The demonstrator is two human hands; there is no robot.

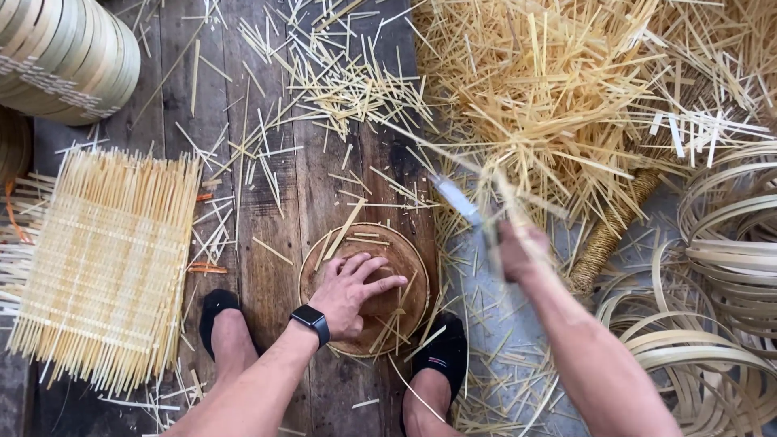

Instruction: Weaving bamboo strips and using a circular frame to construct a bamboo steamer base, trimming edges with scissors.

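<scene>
Right, the left hand (354, 293) is pressed flat, fingers spread, on top of a round wooden block (366, 288) that sits between the person's two feet in black slippers (441, 356). A dark watch (312, 320) rides the wrist just behind that hand. A few bamboo slivers (348, 231) lie across the far rim of the block, just beyond the fingertips.

Over to the right hand (518, 251): it's raised beside the block, closed around the handle of a knife (455, 200) together with some thin strips, and the whole lot is blurred with motion. The blade angles up and away toward the big heap of bamboo offcuts (550, 89) beyond that hand.

Out past the left hand lies a flat woven bamboo mat (109, 267), with a stack of round bamboo frames (69, 57) further off. Coiled bamboo hoops (720, 283) pile up outside the right arm.

The worry here? That blade is moving fast and the left hand's splayed fingers cover most of the block; if the blade lands there, I'd judge it could catch a fingertip. Loose slivers on the block could also make a strip skid, and the feet sit very close on either side.
</scene>
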